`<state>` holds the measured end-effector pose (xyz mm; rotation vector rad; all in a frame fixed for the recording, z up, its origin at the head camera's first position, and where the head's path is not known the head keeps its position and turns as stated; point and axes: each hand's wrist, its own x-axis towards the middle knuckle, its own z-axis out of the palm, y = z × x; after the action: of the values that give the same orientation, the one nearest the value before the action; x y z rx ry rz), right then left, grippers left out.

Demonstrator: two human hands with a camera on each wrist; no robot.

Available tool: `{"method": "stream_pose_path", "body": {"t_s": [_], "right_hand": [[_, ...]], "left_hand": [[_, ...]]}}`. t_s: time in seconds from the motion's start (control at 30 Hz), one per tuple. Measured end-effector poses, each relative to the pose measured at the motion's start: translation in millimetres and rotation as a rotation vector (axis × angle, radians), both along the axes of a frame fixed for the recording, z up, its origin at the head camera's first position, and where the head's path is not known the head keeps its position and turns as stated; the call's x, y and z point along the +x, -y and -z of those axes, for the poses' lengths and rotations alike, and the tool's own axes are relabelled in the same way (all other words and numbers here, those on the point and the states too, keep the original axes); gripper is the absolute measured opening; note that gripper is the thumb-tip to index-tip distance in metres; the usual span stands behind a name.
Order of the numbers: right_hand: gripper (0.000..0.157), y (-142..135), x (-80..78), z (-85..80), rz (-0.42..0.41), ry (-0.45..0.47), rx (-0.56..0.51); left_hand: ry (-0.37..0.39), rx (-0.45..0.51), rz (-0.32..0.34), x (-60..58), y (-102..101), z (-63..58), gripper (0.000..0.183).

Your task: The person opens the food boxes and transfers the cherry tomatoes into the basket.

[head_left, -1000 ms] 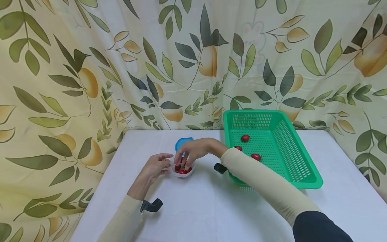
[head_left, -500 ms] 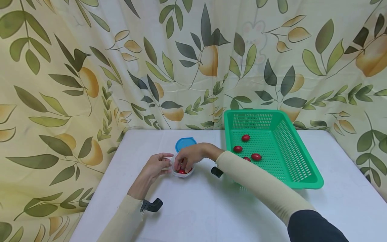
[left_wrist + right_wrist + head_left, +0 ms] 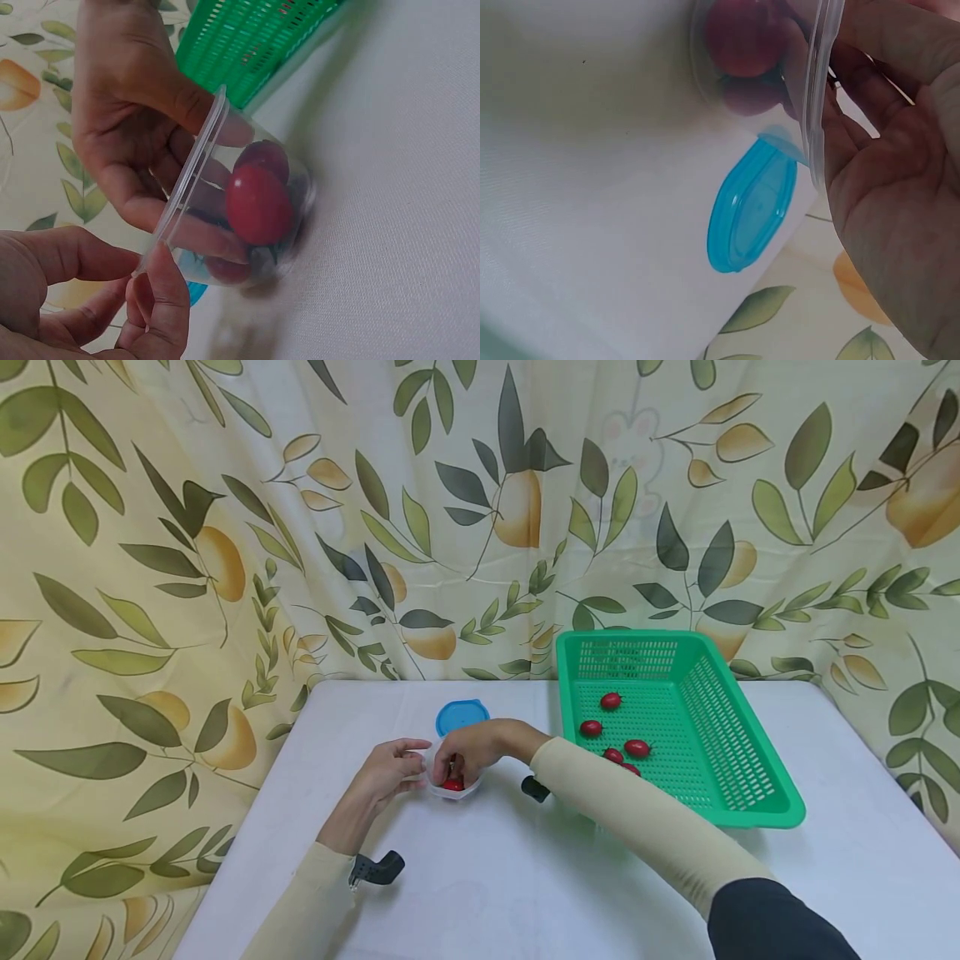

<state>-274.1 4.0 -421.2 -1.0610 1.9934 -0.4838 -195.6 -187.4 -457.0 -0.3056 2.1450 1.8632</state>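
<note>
A clear plastic container (image 3: 176, 214) holding several cherry tomatoes (image 3: 259, 204) stands on the table. My left hand (image 3: 386, 772) is at its left side, thumb and finger pinching the rim in the left wrist view. Reaching in from above, my right hand (image 3: 468, 750) has its fingers (image 3: 206, 238) down inside, among the tomatoes. Whether they grip one is not plain, because the fruit overlaps the fingertips. In the right wrist view the right palm (image 3: 900, 172) sits outside the rim. A blue lid (image 3: 460, 716) lies just behind the container.
A green perforated basket (image 3: 757, 760) stands at the right with several cherry tomatoes (image 3: 637, 748) on its floor; my right forearm crosses over its near left corner. White cloth covers the table (image 3: 480, 885). A leaf-patterned curtain (image 3: 480, 510) hangs along the back edge.
The right hand has sunk deeper into the container, its fingers drawing closer together. Its forearm has shifted down and left, uncovering more tomatoes in the basket. The left hand keeps its place.
</note>
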Motion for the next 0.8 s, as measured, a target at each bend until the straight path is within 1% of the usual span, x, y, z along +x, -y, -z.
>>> {"method": "stream_pose_path", "body": {"t_s": [0.2,0.43,0.57,0.8], "right_hand": [[0.039,0.4,0.7,-0.2,-0.026,-0.029,-0.001],[0.032,0.7,3.2,0.0,-0.009,-0.054,-0.005],[0.03,0.6,2.8,1.6,-0.012,-0.068,-0.015],[0.029,-0.4,2.4,-0.5,-0.028,-0.08,-0.021]], "left_hand": [[0.001,-0.003,-0.005,-0.3,0.2,0.9,0.038],[0.0,0.015,-0.002,0.2,-0.3,1.8,0.038],[-0.001,0.019,-0.003,0.5,-0.1,1.9,0.038],[-0.005,0.027,-0.005,0.0,0.2,2.0,0.038]]}}
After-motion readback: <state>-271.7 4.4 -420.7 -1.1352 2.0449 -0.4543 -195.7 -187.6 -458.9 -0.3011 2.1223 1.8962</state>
